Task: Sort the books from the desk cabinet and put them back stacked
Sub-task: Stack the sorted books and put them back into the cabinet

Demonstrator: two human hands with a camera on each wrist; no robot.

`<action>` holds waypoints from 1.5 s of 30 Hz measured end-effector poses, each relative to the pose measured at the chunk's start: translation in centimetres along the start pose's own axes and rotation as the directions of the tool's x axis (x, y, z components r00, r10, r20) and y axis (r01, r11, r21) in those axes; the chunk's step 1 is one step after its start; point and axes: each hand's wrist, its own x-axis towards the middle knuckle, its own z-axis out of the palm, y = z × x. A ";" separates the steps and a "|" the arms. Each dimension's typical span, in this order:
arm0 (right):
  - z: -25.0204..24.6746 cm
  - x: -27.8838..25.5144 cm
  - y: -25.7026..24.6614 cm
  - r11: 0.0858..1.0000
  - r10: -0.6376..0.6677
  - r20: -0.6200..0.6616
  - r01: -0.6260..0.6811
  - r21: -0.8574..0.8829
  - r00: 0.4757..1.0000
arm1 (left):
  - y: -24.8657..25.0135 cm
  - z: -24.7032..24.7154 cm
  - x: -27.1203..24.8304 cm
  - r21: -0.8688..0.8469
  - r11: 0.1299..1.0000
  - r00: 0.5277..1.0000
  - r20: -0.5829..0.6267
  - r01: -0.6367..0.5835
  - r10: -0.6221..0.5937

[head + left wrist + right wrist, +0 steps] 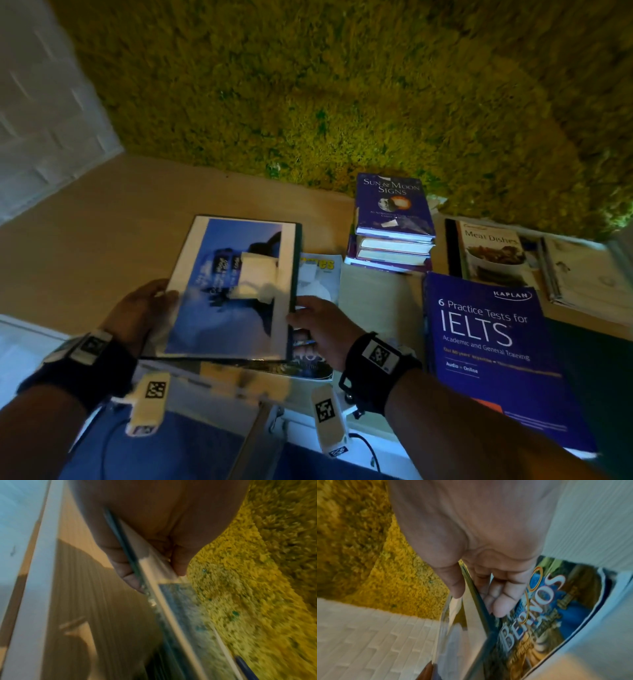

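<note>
I hold a large thin book with a glossy blue and white cover [233, 287] above the desk, tilted. My left hand [144, 308] grips its left edge, thumb on the cover, fingers under it [126, 573]. My right hand [318, 329] grips its right edge, thumb on top, fingers curled beneath [496, 596]. Under the held book lies a colourful magazine [547, 601], and another magazine [318, 274] shows behind it. On the desk to the right are a purple stack topped by "Sun & Moon Signs" [392, 205], a blue IELTS book [493, 349] and a "Meat Dishes" book [489, 253].
The wooden desk top [85, 246] runs back to a green moss wall [308, 85]; a white brick wall [41, 113] stands at the left. A thin white booklet [582, 274] lies at the far right. A white desk edge [34, 588] runs beside my left hand.
</note>
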 end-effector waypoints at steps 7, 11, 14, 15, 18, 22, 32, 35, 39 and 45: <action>2.8 1.5 -0.4 0.969 -0.008 0.051 0.021 -0.248 0.999 | -2.2 -9.1 5.9 0.215 0.973 0.988 -0.144 0.086 -0.055; 1.2 2.3 0.1 0.872 -0.126 -0.069 0.077 -0.484 0.990 | -2.2 -9.4 5.6 0.393 0.908 0.984 -0.154 0.144 -0.090; 0.1 2.4 0.4 0.756 -0.156 -0.077 0.069 -0.651 0.985 | -1.8 -8.7 5.5 0.696 0.684 0.972 -0.218 0.219 -0.090; -0.3 2.8 0.7 0.744 -0.150 -0.088 0.054 -0.666 0.985 | -1.6 -8.0 5.6 0.727 0.644 0.964 -0.256 0.239 -0.070; -1.3 3.4 1.2 0.664 -0.205 -0.189 -0.005 -0.748 0.960 | 0.3 -2.8 3.8 0.783 0.615 0.981 -0.028 -0.098 0.191; -3.3 3.7 2.0 0.588 -0.226 -0.403 -0.206 -0.783 0.887 | 1.3 6.9 1.1 0.689 0.635 0.931 0.334 -0.349 0.149; -5.9 2.5 2.2 0.977 -0.099 -0.406 0.011 -0.214 0.909 | 4.0 13.3 1.3 0.653 0.748 0.979 0.204 -0.117 -0.024; -6.5 2.8 2.5 0.991 -0.059 -0.413 0.002 -0.137 0.909 | 4.2 12.5 2.2 0.394 0.918 0.982 0.154 0.037 -0.106; -7.6 3.9 2.8 0.992 -0.054 -0.460 -0.003 -0.123 0.886 | 2.9 11.1 3.4 0.242 0.961 0.971 0.163 0.132 -0.174; -8.3 4.1 2.7 0.929 -0.088 -0.382 -0.062 -0.364 0.920 | 2.4 11.5 1.7 0.053 0.981 0.965 0.181 0.185 -0.192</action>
